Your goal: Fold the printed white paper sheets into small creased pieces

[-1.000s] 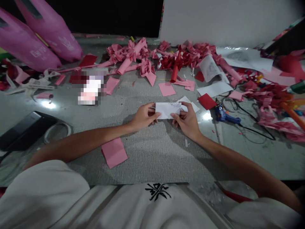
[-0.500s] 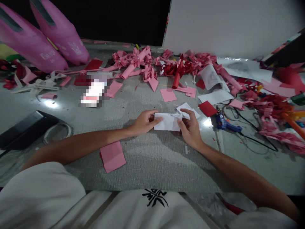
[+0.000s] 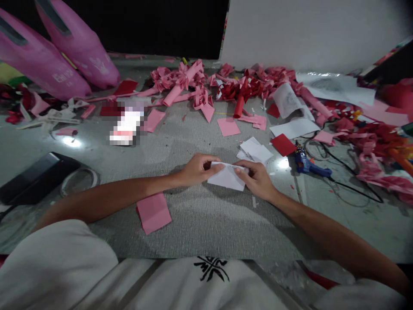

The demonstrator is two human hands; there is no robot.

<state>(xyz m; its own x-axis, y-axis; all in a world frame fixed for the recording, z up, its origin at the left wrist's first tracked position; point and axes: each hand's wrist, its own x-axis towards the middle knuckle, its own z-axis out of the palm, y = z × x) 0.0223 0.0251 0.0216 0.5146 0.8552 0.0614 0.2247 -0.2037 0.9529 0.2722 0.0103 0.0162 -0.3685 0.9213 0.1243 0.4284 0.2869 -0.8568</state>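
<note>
A folded piece of white paper (image 3: 226,178) is held between both hands above the grey tabletop. My left hand (image 3: 197,169) pinches its left end, thumb on the near face. At the right end, my right hand (image 3: 254,177) is closed on the same paper, thumb pressed near its upper edge. Just behind the right hand lie several loose white paper pieces (image 3: 254,149). Pink paper squares (image 3: 155,214) rest near my left forearm. The fingers behind the paper are partly hidden.
Pink and red paper flowers (image 3: 193,82) line the back. A blue glue gun (image 3: 309,165) with its cord lies right, beside a red square (image 3: 283,144). Two pink bottles (image 3: 93,60) lean at back left. A black box (image 3: 38,176) and a tape roll (image 3: 79,180) sit left.
The white paper has tilted and come slightly nearer, its lower edge now slanting. My right hand's raised index finger has come down onto the paper, exposing more of the loose white pieces.
</note>
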